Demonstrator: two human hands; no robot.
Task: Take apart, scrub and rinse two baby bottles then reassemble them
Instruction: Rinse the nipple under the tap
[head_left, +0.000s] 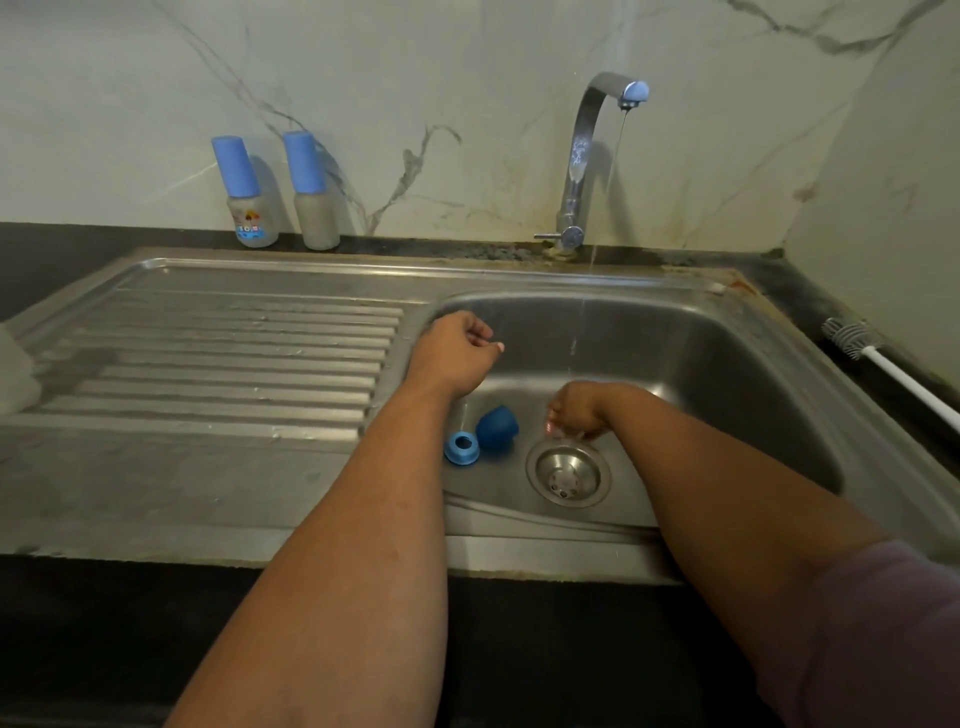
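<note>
Pale translucent object (13, 371), far left edge of the draining board: only partly in view, not identifiable.

Draining board (223, 353): ribbed steel, wet in patches, forming the left half of the sink unit.

First baby bottle (247, 195): upright on the dark counter ledge against the marble wall, blue cap on, printed label low on its frosted body.

Second baby bottle (310, 192): upright just right of the first, blue cap on, plain frosted body.

Left hand (457, 353): hovers over the left edge of the basin, fingers loosely curled, nothing in it.

Blue ring (461, 447): threaded collar lying on the basin floor, opening upward, under the left forearm's edge.

Blue cap (497, 427): darker dome, on its side on the basin floor, touching the ring on its right.

Sink basin (701, 364): stainless steel, wet.

Drain strainer (569, 473): round, set in the basin floor right of the cap.

Right hand (576, 413): low in the basin just above the strainer's rim, fingers curled downward, pinching a small clear piece (563, 434); what the piece is cannot be told.

Tap (587, 156): chrome gooseneck at the wall, blue-tipped spout, thin stream of water (592, 260) falling toward the right hand.

Bottle brush (883, 364): white handle, grey bristled head, lying on the dark counter right of the basin.
</note>
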